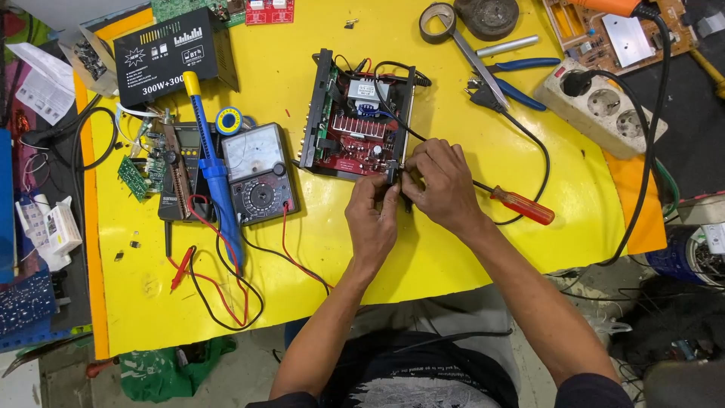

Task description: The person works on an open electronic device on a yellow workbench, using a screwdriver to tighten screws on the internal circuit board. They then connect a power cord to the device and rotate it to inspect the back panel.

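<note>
your left hand (372, 215) and right hand (440, 183) meet at the near right corner of the open amplifier (356, 119), which sits on the yellow table (423, 249) just ahead of you. your left fingers pinch a small dark part at that corner; your right fingers close on the same spot from the other side, touching the chassis edge. what exactly sits between the fingertips is too hidden to tell, possibly a knob or a connector. inside the amplifier you can see a red board (349, 143) and a transformer (365, 92) at the far end.

a red-handled screwdriver (521, 205) lies on the table just beside your right wrist, its shaft running under your hand. the amplifier's black cord loops right and back to a plug (476, 95). to your left, near the amplifier, lies an analog meter (258, 172) with red and black leads, and a blue soldering iron (212, 170) rests across it. a black box (172, 53) stands at the far left. far right sit blue-handled scissors (504, 75), a tape roll (438, 21) and a white power strip (602, 103).
</note>
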